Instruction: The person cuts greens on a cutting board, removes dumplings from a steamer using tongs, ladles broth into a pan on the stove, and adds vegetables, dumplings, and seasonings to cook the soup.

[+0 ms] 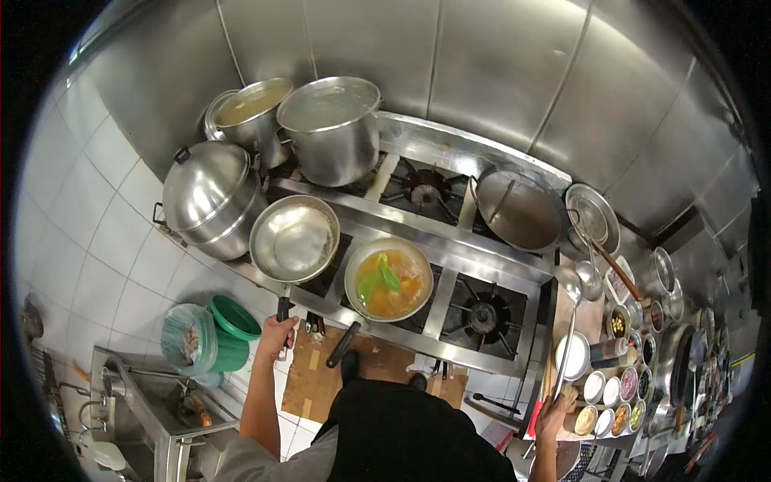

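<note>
My left hand [277, 336] is closed around the black handle of a metal frying pan [295, 241], which is at the left front of the stove and has no food visible in it. To its right, a second pan [348, 283] sits on a front burner with orange broth [395, 302] and green leafy vegetables [390, 277] inside. That pan's black handle [344, 345] points toward me, untouched. My right hand [552, 414] grips the long handle of a metal ladle [569, 283]. The ladle's bowl is beyond the hand, over the right-hand counter, beside another ladle [590, 281].
Two tall stockpots [333, 153] [269, 132] and a domed lidded pot [210, 189] stand at the left. A wide wok [522, 210] occupies the back right. Ingredient tubs [594, 387] crowd the right counter. A green bin [231, 349] and sink [173, 402] are at lower left.
</note>
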The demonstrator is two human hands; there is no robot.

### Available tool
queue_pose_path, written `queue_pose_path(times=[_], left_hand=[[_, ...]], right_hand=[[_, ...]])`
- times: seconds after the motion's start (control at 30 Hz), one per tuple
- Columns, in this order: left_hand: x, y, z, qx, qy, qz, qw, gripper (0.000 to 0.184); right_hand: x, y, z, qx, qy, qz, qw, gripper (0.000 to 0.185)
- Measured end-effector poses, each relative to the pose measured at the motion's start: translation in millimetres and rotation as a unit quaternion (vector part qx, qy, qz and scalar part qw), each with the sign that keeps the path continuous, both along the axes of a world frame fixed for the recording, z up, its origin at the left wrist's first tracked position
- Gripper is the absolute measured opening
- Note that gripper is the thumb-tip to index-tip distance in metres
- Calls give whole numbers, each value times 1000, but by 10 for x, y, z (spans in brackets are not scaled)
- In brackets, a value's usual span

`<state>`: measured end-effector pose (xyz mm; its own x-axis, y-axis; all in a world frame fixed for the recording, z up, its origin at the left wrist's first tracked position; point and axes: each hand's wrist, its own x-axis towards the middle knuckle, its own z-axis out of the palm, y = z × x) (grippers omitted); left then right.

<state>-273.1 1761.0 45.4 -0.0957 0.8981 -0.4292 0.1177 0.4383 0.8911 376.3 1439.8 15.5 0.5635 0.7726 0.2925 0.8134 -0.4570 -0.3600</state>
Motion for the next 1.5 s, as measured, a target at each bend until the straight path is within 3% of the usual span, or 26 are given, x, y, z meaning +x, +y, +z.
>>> queue_pose_path(times=[0.1,0.17,0.23,0.37,0.43,0.5,0.6,0.83,0.87,0.97,1.0,1.1,1.17,1.27,1.37,1.5], left_hand=[[-34,121,208,-6,30,-16,999,29],[-113,210,292,-3,13,-31,999,27],[-219,339,368,-1,18,-51,999,26],[-444,533,308,14,-1,-83,996,30],[-434,571,682,-5,26,-102,994,33],[-517,632,771,-22,56,-122,991,33],[-626,710,788,-21,36,-135,990,34],[-836,883,835,-39,6,-170,985,34],[-858,917,849,-37,-3,-175,984,34],[-896,1026,896,-14,-7,-195,981,35],[-909,1069,890,-16,-9,-200,980,35],[-945,1169,884,-28,-1,-215,976,36],[-951,1239,941,-43,22,-226,973,38],[-954,1308,1111,-19,63,-248,966,43],[-967,1387,1085,26,-3,-244,970,43],[-962,1545,1102,13,26,-257,966,37]], right_hand=[[-894,841,1123,-41,143,15,989,24],[-1086,1473,1306,-37,178,94,979,31],[-1524,2385,1747,93,147,236,956,41],[-2304,4118,2574,65,138,325,933,44],[-2665,4880,2848,22,78,351,933,34],[-2875,5589,2822,21,-33,367,930,32],[-3151,6372,2803,-26,-105,366,924,32],[-3777,6835,2885,-150,-166,358,907,36],[-3841,6858,2945,-227,-42,340,912,35],[-3947,6855,2911,-204,185,326,904,29],[-3950,6925,2843,-184,358,285,870,18],[-3892,7141,2820,-193,591,209,755,16],[-3933,7073,3026,-206,636,206,714,14],[-3749,7201,3052,-214,740,196,607,12],[-3718,7136,3206,-200,738,186,618,15],[-3688,6881,3494,-218,761,179,584,14]])
